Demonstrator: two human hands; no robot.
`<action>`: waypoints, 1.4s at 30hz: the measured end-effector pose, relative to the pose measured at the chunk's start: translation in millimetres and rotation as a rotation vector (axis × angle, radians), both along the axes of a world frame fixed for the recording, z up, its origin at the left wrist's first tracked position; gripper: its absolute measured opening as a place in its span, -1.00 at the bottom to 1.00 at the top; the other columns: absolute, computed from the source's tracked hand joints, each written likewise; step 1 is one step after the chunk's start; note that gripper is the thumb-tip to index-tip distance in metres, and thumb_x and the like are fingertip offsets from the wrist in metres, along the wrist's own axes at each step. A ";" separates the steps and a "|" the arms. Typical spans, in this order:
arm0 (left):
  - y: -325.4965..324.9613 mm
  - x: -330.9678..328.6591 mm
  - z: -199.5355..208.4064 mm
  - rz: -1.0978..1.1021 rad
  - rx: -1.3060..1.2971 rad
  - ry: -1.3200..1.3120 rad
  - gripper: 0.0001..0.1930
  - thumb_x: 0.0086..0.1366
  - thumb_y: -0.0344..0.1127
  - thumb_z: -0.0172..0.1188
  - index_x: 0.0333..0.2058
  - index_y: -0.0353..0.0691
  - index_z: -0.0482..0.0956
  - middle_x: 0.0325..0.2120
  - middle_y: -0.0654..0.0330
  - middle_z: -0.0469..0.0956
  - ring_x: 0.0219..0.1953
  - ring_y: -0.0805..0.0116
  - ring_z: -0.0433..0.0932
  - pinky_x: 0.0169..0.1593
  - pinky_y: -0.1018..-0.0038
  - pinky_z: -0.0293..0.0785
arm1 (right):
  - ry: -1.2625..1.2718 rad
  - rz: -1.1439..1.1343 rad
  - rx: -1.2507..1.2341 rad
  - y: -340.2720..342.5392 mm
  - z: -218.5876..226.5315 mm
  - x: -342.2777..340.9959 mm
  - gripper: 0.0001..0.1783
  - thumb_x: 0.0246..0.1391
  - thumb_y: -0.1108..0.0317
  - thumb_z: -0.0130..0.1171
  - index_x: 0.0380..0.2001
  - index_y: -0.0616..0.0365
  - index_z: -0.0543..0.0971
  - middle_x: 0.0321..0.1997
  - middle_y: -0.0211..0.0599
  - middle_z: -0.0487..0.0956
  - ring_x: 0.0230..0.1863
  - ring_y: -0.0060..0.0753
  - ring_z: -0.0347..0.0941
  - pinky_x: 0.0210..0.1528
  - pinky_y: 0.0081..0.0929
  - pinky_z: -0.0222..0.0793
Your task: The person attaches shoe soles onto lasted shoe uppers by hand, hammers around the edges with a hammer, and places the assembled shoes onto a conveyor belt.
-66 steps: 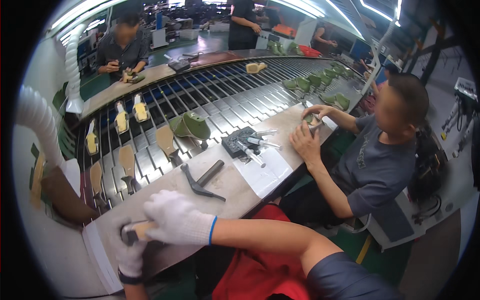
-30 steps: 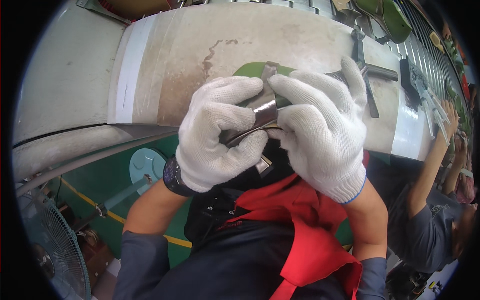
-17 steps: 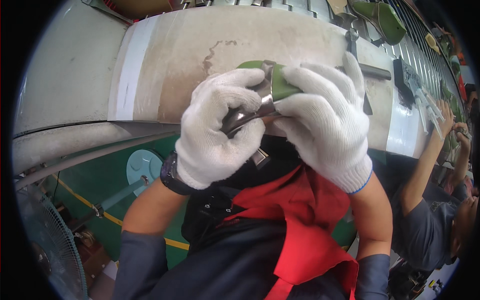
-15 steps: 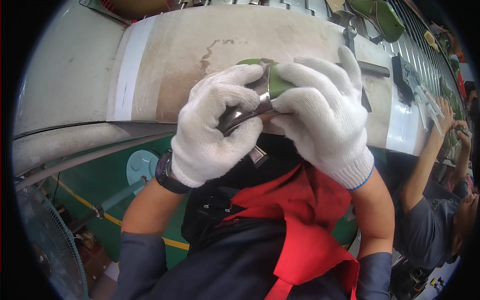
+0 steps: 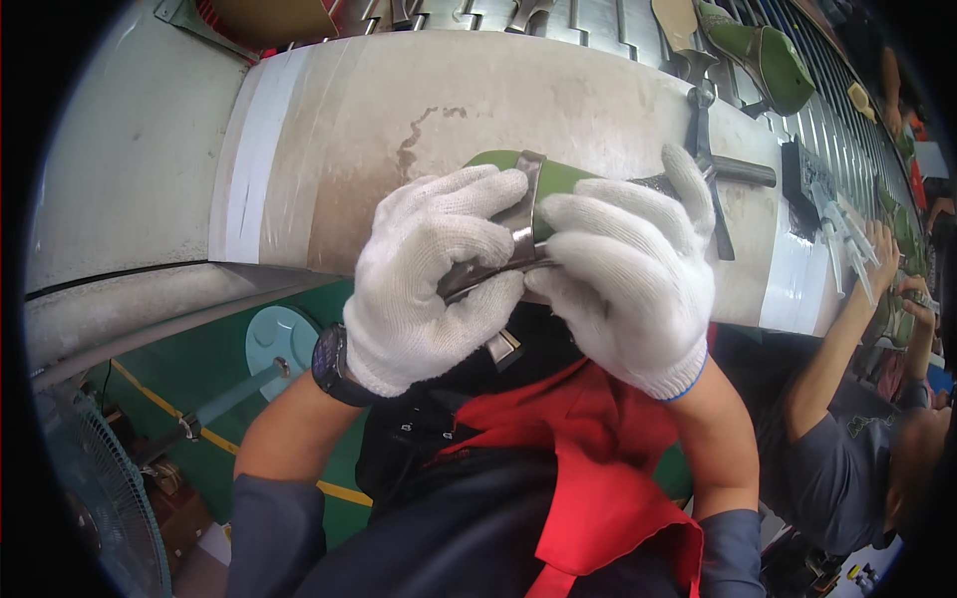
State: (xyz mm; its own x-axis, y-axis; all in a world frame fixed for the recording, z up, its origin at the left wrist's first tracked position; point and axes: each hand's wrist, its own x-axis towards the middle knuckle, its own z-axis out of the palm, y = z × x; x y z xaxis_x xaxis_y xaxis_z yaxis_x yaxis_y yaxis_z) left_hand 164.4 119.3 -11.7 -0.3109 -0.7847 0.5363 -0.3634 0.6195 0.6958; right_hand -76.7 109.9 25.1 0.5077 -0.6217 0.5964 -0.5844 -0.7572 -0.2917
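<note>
Over the near edge of the bench, a green shoe last carries a shiny bronze-coloured shoe upper with a strap across it. My left hand, in a white knit glove, is closed round the upper, thumb below and fingers above. On the other side my gloved right hand is closed too, its thumb and fingertips pinched at the upper's lower edge beside the strap. Its little finger sticks out. The gloves hide much of the last and upper.
Pincers and a hammer lie on the bench at the right. Beyond them are a dark box and syringes. Another green last rests on the slatted conveyor. A co-worker's arms reach in from the right.
Both hands and the last sit slightly lower in the picture. My right hand has turned and moved down and left, its fingertips now closer to the left fingers at the strap.
</note>
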 end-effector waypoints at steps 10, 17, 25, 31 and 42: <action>-6.4 -4.3 0.6 0.013 -0.104 -0.015 -0.60 0.13 -0.45 0.52 -0.06 -0.11 0.60 0.19 -0.08 0.72 0.21 -0.16 0.69 0.27 0.01 0.48 | 0.067 0.028 -0.011 -2.7 -0.7 -5.0 -0.65 -0.01 0.21 0.64 -0.20 -0.07 0.67 0.08 -0.28 0.82 0.15 -0.04 0.71 0.65 0.46 0.06; -4.6 -3.2 5.9 -0.009 -0.065 -0.084 -0.59 0.14 -0.55 0.46 -0.04 -0.17 0.56 0.21 -0.19 0.70 0.26 -0.25 0.67 0.36 -0.12 0.45 | 0.031 0.001 0.078 0.9 1.2 -2.0 -0.69 0.03 0.29 0.64 -0.24 -0.07 0.65 0.09 -0.29 0.82 0.12 -0.04 0.73 0.63 0.44 0.09; -3.8 -5.7 3.8 0.017 -0.067 -0.093 -0.68 0.18 -0.55 0.35 -0.08 -0.17 0.57 0.16 -0.18 0.72 0.22 -0.20 0.68 0.33 -0.10 0.44 | 0.066 -0.009 0.157 0.0 20.9 1.4 -0.62 -0.01 0.30 0.69 -0.19 -0.01 0.66 0.04 -0.28 0.83 0.10 -0.02 0.73 0.58 0.40 0.16; -4.0 -0.3 10.1 -0.009 -0.001 -0.040 -0.71 0.21 -0.51 0.29 -0.08 -0.16 0.56 0.17 -0.17 0.72 0.22 -0.19 0.67 0.38 -0.11 0.36 | 0.108 -0.136 0.311 -5.3 43.9 15.2 -0.46 -0.06 0.28 0.71 0.00 0.09 0.70 0.10 -0.22 0.80 0.14 0.06 0.71 0.51 0.21 0.27; -8.5 -10.4 2.6 0.058 -0.125 0.023 -0.66 0.09 -0.47 0.37 -0.12 -0.16 0.57 0.17 -0.07 0.71 0.16 -0.13 0.69 0.27 -0.01 0.45 | 0.276 -0.163 0.180 -2.6 41.4 30.9 -0.41 -0.08 0.16 0.62 0.06 0.05 0.70 0.13 -0.24 0.77 0.21 -0.11 0.68 0.45 0.28 0.32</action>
State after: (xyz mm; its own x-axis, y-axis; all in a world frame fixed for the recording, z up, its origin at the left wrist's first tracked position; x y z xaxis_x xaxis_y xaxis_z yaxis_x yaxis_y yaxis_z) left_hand 154.0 110.8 -9.0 -0.2533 -0.7279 0.6372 -0.3863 0.6800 0.6232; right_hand -45.8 107.3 66.5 0.5195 -0.7902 0.3250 -0.7686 -0.5984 -0.2263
